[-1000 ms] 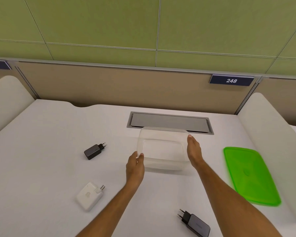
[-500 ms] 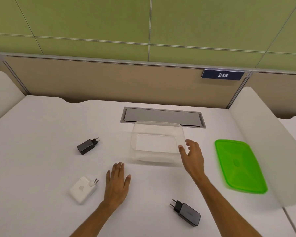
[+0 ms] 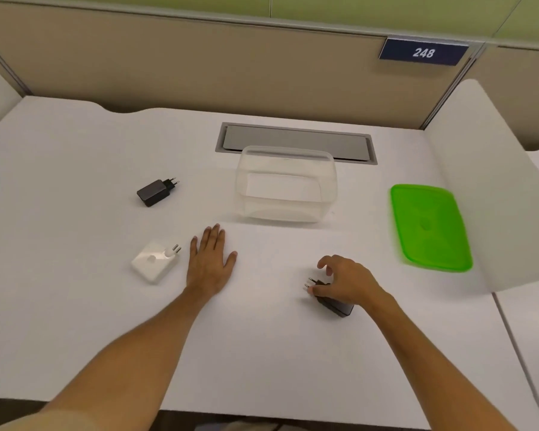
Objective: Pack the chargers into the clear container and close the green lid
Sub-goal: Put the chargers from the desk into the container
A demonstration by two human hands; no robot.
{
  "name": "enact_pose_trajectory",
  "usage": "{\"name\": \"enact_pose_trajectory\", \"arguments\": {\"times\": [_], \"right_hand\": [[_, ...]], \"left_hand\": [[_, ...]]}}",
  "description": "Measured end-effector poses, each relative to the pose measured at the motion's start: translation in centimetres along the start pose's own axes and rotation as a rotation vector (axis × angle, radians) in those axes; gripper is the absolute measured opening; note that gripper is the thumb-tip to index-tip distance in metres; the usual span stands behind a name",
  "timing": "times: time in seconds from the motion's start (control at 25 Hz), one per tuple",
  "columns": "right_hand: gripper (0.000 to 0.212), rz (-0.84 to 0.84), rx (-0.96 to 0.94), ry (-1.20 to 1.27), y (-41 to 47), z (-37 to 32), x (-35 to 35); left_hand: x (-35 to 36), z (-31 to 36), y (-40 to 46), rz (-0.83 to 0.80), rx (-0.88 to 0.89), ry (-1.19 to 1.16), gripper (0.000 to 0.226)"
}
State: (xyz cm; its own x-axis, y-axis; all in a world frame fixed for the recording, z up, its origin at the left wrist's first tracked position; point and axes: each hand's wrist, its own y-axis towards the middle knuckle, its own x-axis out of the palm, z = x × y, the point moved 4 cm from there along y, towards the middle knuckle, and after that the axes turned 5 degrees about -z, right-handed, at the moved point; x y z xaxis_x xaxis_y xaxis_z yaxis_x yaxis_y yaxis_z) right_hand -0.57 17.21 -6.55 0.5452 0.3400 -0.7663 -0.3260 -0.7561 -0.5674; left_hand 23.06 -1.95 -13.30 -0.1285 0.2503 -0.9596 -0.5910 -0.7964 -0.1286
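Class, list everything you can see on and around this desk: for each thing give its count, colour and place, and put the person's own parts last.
Clear container: 1, transparent, empty, centre of desk, before the grey hatch.
Green lid: 1, bright green, flat on the desk, right of the container.
Black chargers: 2; one left of the container, one near front, under the right hand.
White charger: 1, front left, beside the left hand.
Cable hatch: 1, grey, set into the desk at the back.
Number plate: 1, dark blue, reads 248, on the partition.
Desk: 1, white.
Left hand: flat on the desk.
Right hand: fingers closing on the near black charger.
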Motion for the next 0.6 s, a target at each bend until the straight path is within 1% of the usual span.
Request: {"name": "enact_pose_trajectory", "arguments": {"times": [0.08,0.16,0.24,0.32,0.4,0.52,0.6], "right_hand": [[0.072,-0.053,0.0,-0.086,-0.2,-0.3,1.0],[0.073,-0.061,-0.008,-0.192,-0.3,-0.7,1.7],[0.065,-0.043,-0.006,-0.251,-0.3,-0.9,2.0],[0.052,-0.02,0.001,-0.266,-0.2,-0.9,2.1],[0.042,-0.01,0.005,-0.276,0.0,-1.0,2.0],[0.038,0.015,-0.01,-0.246,0.5,-1.9,0.6],[0.037,0.067,-0.043,-0.177,1.0,-3.4,-1.7]], "left_hand": [[0.1,0.0,-0.1,-0.001,-0.004,0.007,0.061],[0.2,-0.2,-0.1,0.007,-0.005,0.003,0.061],[0.3,-0.2,-0.1,0.014,-0.004,-0.003,0.061],[0.4,-0.3,0.0,0.016,-0.005,-0.001,0.062],[0.5,-0.3,0.0,0.017,-0.012,-0.001,0.062],[0.5,-0.3,0.0,0.029,-0.012,0.004,0.063],[0.5,-0.3,0.0,0.033,-0.013,-0.004,0.063]]}}
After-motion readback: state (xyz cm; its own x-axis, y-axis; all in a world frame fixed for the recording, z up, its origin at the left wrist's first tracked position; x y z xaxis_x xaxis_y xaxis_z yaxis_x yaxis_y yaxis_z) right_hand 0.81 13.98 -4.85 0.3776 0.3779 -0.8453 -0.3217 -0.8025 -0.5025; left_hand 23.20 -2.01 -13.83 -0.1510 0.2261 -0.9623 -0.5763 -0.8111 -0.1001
